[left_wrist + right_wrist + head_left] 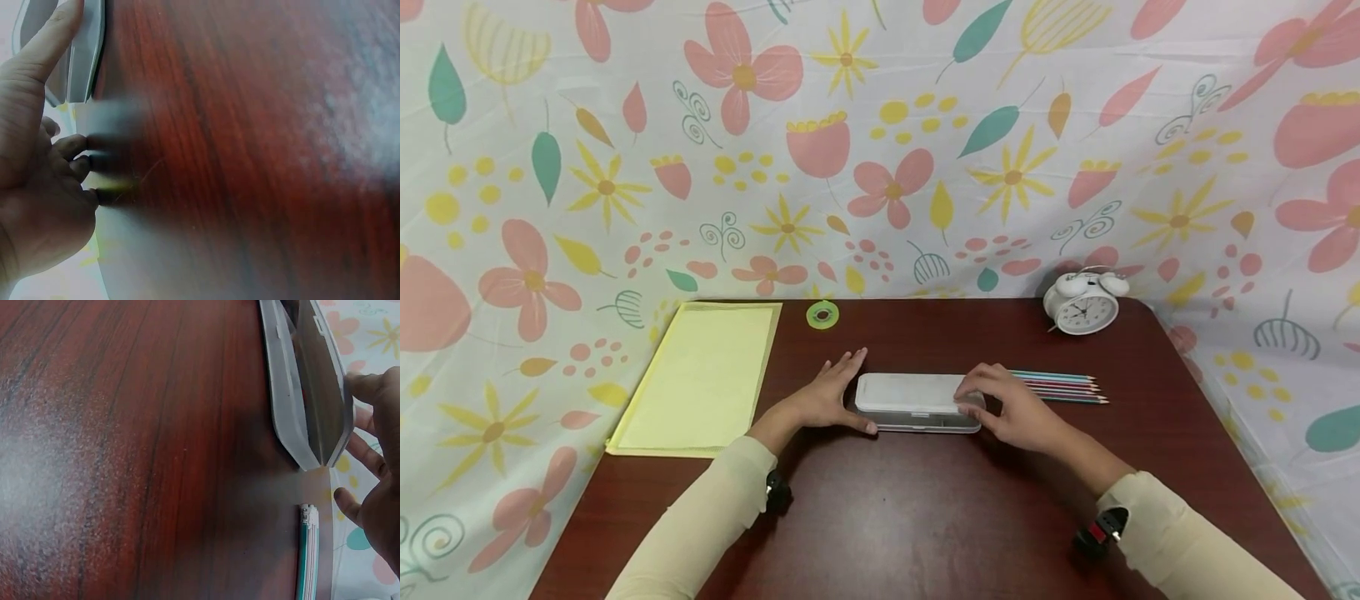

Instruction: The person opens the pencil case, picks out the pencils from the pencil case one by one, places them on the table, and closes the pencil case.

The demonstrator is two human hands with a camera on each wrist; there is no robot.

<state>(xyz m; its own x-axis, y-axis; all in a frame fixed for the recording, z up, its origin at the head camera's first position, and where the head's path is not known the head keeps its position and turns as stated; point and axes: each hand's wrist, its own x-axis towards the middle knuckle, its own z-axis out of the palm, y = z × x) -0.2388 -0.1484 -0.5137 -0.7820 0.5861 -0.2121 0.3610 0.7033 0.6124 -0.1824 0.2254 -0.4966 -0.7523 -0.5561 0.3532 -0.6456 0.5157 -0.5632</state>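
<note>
A white pencil case [910,392] lies lengthwise on the table, its lid partly raised and tilted, with a gap along the front. My left hand [831,396] is at its left end, fingers spread and thumb extended along the front corner. At the right end, my right hand [1011,408] holds the lid's edge between thumb and curled fingers. The right wrist view shows the raised lid [325,381] from the side, with the thumb at its rim. Several pencils [1063,387] lie just beyond the right hand.
A yellow zip folder [700,375] lies at the left. Near the table's back edge are a round green tape roll [822,315] and a white alarm clock [1082,304]. A flower-print cloth [880,167] hangs behind the brown table [880,517].
</note>
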